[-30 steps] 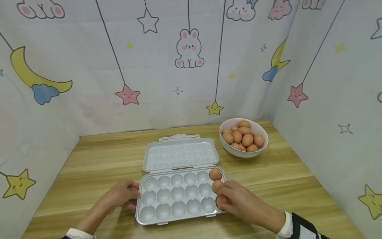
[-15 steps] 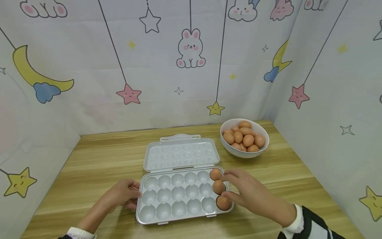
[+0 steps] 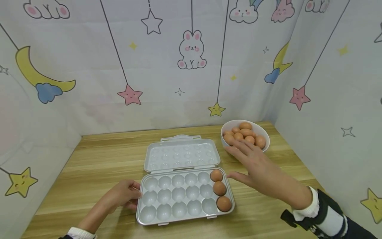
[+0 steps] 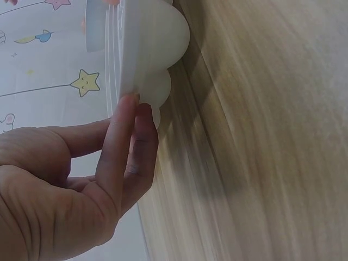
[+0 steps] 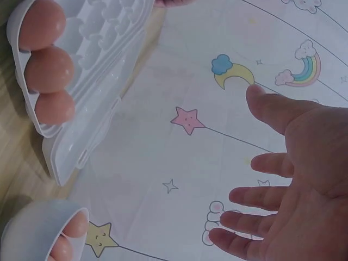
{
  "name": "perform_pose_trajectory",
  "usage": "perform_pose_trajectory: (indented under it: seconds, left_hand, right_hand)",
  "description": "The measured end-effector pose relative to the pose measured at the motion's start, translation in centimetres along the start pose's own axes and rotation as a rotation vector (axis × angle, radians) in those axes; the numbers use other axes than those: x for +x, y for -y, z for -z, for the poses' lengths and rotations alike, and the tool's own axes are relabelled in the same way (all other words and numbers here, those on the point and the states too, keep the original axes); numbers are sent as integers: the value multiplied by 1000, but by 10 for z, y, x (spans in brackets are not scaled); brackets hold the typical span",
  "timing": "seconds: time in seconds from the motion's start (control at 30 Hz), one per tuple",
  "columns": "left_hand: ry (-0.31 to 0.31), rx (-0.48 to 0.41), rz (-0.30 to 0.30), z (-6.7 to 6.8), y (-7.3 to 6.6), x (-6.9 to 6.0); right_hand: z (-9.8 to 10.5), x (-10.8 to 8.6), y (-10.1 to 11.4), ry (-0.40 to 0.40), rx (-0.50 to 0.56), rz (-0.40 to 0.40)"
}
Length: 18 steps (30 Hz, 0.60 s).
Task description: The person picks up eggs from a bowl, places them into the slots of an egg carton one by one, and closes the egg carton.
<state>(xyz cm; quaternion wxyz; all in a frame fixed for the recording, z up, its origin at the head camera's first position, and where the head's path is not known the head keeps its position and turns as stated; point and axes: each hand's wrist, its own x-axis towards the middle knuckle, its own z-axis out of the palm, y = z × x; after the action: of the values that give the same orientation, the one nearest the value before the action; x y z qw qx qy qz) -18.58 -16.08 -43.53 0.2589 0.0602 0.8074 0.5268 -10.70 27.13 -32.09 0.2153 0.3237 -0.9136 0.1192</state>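
Taking the egg tray point(image 3: 179, 195) as our landmark, we see that what has changed is the right hand point(image 3: 256, 166): a second ago its fingers were round the egg at the tray's near right corner, and now it has come away from the tray altogether. It is empty, fingers straight and thumb spread, in the air beyond the tray's right end, and from the head view it covers the near part of the bowl point(image 3: 232, 124); the right wrist view shows its fingertips well apart from that bowl. The three eggs point(image 3: 219, 188) sit one behind another in the hollows along the tray's right end, and we judge that column to be finished, with the other fifteen hollows bare. The left hand point(image 3: 121, 195) has not shifted: it pinches the tray's left edge between thumb and fingers, which we think keeps the tray steady. The lid point(image 3: 182, 154) lies open behind the tray, still joined along its far edge. The bowl, past the tray's far right corner, holds a heap of more eggs point(image 3: 247, 132), so we judge there are plenty at hand, though we cannot count those the right hand hides.
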Motion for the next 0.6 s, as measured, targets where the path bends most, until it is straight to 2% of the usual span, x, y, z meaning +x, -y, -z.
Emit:
perform_pose_trajectory:
  seconds: [0.13, 0.27, 0.37, 0.53, 0.6]
  left_hand:
    - [-8, -3, 2, -1, 1, 0]
    - [-4, -11, -1, -1, 0, 0]
    - [3, -12, -8, -1, 0, -1]
    - [-10, -10, -3, -2, 0, -2]
    - [-17, -12, 3, -2, 0, -2]
  right_hand:
    - [8, 9, -10, -29, -27, 44]
    - [12, 15, -22, -34, -45, 53]
    - [14, 20, -29, 15, -55, -15]
    - [16, 28, -42, 122, -44, -193]
    - [15, 31, -49, 157, -45, -240]
